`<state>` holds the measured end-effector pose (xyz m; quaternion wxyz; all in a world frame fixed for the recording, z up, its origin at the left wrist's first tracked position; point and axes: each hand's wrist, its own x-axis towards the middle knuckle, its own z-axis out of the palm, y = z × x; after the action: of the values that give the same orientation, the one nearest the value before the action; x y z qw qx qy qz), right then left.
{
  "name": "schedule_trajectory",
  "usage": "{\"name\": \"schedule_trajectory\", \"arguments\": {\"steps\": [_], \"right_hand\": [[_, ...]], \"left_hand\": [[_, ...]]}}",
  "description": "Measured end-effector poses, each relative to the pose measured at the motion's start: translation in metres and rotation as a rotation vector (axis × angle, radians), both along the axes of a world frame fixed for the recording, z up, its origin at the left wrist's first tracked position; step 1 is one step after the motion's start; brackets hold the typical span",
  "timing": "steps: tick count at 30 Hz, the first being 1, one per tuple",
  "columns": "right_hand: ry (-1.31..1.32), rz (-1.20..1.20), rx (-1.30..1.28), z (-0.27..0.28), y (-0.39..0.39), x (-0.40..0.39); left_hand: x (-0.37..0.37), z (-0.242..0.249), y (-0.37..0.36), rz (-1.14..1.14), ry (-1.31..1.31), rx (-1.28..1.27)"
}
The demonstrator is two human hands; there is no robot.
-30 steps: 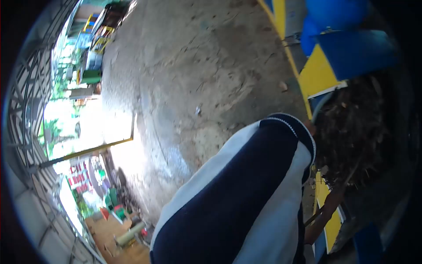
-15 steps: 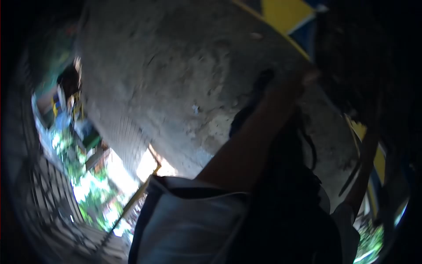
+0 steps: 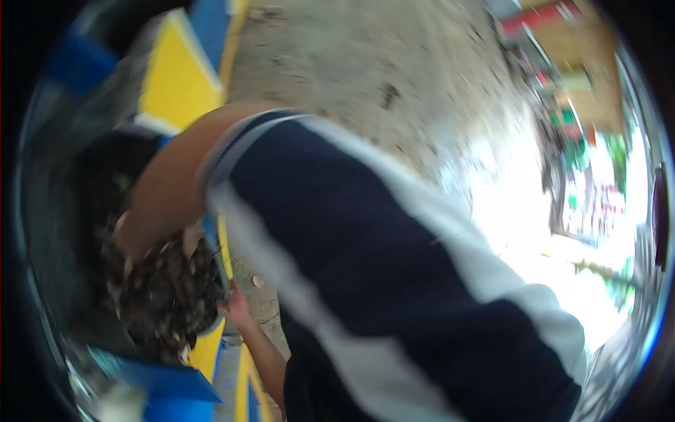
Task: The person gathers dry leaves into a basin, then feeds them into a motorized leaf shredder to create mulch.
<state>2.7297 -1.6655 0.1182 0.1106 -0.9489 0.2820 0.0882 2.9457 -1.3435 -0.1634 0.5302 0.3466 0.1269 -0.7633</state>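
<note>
My left hand (image 3: 237,307) is closed on the grey-green rim (image 3: 213,325) of a rounded container at the lower left. Dry brown leaves (image 3: 169,299) are heaped in or over that container. My right arm, in a navy and white sleeve, reaches across to the far side of the leaves. At its end my right hand (image 3: 129,240) touches or lies beside the heap. Its fingers are blurred and partly hidden, so their grip does not show. Most of the container's body is covered by the leaves and in shadow.
Yellow and blue painted edges (image 3: 181,77) border a dark recess around the leaves. A blue panel (image 3: 176,390) is at the lower left. Rough ground (image 3: 365,70) with scattered leaves stretches above my sleeve. Bright light and blurred colourful objects fill the right side.
My view has swung round from the dim ground to the leaf heap beside the painted edges. The leaves and container rim have come into sight, with both hands near them.
</note>
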Motion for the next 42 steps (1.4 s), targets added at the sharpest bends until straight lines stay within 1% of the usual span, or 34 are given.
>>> {"name": "schedule_trajectory", "arguments": {"steps": [1, 3, 7, 8, 10, 12, 13, 14, 15, 18, 19, 21, 22, 23, 24, 25, 26, 28, 29, 30, 32, 33, 35, 36, 38, 39, 40, 42], "right_hand": [[-0.021, -0.029, 0.042, 0.002, -0.002, 0.003], [-0.068, -0.098, 0.12, 0.002, -0.003, -0.025], [-0.147, -0.074, 0.162, -0.006, -0.016, -0.043], [-0.145, -0.077, 0.197, -0.013, -0.038, -0.043], [-0.143, -0.034, 0.228, -0.027, -0.046, -0.037], [-0.14, 0.022, 0.22, -0.033, -0.05, -0.026], [-0.108, 0.039, 0.22, -0.045, -0.052, -0.033], [-0.1, 0.047, 0.219, -0.057, -0.054, -0.027], [-0.051, 0.042, 0.237, -0.057, -0.049, -0.031], [0.139, -0.164, 0.316, -0.078, -0.028, -0.054], [0.013, -0.386, 0.384, -0.074, -0.019, -0.079], [-0.256, -0.295, 0.285, -0.092, 0.002, -0.116], [-0.191, -0.319, 0.346, -0.029, 0.006, -0.084], [-0.131, -0.353, 0.413, -0.025, 0.017, -0.086], [-0.117, -0.325, 0.394, -0.026, 0.032, -0.087], [-0.066, -0.321, 0.396, -0.025, 0.043, -0.086], [-0.017, -0.325, 0.397, -0.028, 0.051, -0.085], [-0.005, -0.303, 0.366, -0.036, 0.05, -0.084], [0.0, -0.292, 0.346, -0.035, 0.045, -0.086], [0.01, -0.3, 0.333, -0.031, 0.05, -0.088], [-0.038, -0.336, 0.323, -0.023, 0.063, -0.086], [-0.034, -0.364, 0.313, -0.023, 0.07, -0.086], [-0.096, -0.399, 0.284, -0.033, 0.096, -0.09], [-0.078, -0.415, 0.295, -0.038, 0.111, -0.095], [-0.081, -0.444, 0.255, -0.034, 0.119, -0.093], [-0.097, -0.474, 0.245, -0.03, 0.121, -0.092], [-0.1, -0.482, 0.237, -0.029, 0.128, -0.09], [-0.071, -0.491, 0.215, -0.035, 0.145, -0.089]], "left_hand": [[0.001, 0.002, -0.003, -0.07, -0.036, 0.033], [-0.002, 0.003, -0.019, -0.187, -0.106, 0.072], [-0.007, 0.017, -0.022, -0.198, -0.191, 0.105], [-0.023, 0.02, -0.033, -0.189, -0.183, 0.141], [-0.046, 0.006, -0.029, -0.172, -0.152, 0.156], [-0.054, 0.004, -0.03, -0.076, -0.153, 0.134], [-0.068, 0.0, -0.035, -0.025, -0.142, 0.108], [-0.078, -0.011, -0.036, 0.046, -0.142, 0.092], [-0.08, -0.016, -0.039, 0.133, -0.152, 0.073], [-0.093, -0.029, -0.051, 0.423, -0.186, 0.041], [-0.099, -0.03, -0.052, 0.489, -0.193, 0.045], [-0.104, -0.026, -0.052, 0.592, -0.197, 0.046], [-0.087, 0.01, -0.045, 0.634, -0.197, 0.068], [-0.09, 0.009, -0.04, 0.645, -0.216, 0.075], [-0.092, 0.007, -0.034, 0.655, -0.236, 0.082], [-0.092, 0.007, -0.03, 0.63, -0.294, 0.113], [-0.095, 0.01, -0.027, 0.648, -0.278, 0.105], [-0.102, 0.028, -0.036, 0.624, -0.424, 0.229], [-0.1, 0.017, -0.04, 0.622, -0.4, 0.212], [-0.094, 0.0, -0.027, 0.617, -0.385, 0.204], [-0.072, -0.035, 0.001, 0.424, -0.377, 0.017], [-0.07, -0.044, -0.002, 0.399, -0.366, 0.006], [-0.074, -0.062, 0.007, 0.495, -0.381, 0.041], [-0.077, -0.059, 0.016, 0.478, -0.368, 0.058], [-0.061, -0.02, -0.002, 0.399, -0.364, 0.167], [-0.043, -0.012, -0.012, 0.395, -0.361, 0.158], [-0.024, -0.006, -0.019, 0.343, -0.327, 0.191], [-0.011, -0.004, -0.021, 0.28, -0.298, 0.213]]}}
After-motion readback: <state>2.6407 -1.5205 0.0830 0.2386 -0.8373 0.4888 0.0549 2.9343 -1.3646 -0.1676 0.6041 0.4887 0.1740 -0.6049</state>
